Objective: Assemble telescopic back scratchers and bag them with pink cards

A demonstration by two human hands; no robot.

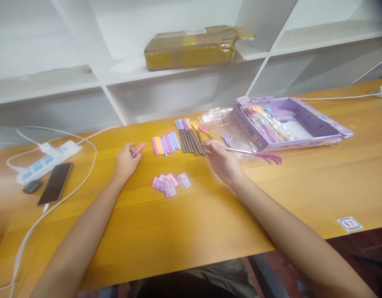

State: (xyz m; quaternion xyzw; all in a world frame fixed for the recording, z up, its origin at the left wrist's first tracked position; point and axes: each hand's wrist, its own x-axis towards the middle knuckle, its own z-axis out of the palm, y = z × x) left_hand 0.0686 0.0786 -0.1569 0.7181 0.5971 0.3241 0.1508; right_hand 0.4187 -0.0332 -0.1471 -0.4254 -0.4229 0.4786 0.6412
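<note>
My left hand [125, 162] is closed on a short pink handle sleeve [139, 150], which points up and to the right. My right hand [222, 161] grips a back scratcher [242, 150] by its metal rod, with the pink claw head out to the right. Between the hands lies a row of pink, yellow, purple and blue handle sleeves [166, 144]. Just left of my right hand, several claw-headed back scratchers [191, 140] rest side by side with dark rods. A loose purple claw head [227, 138] lies behind my right hand. Small printed cards [169, 187] sit nearer me, partly overlapping.
An open purple box [302, 144] with wrapped items stands at the back right, beside clear plastic bags [220, 124]. A power strip [49, 161], a phone [56, 183] and white cables lie at the left. A taped carton [191, 49] sits on the shelf.
</note>
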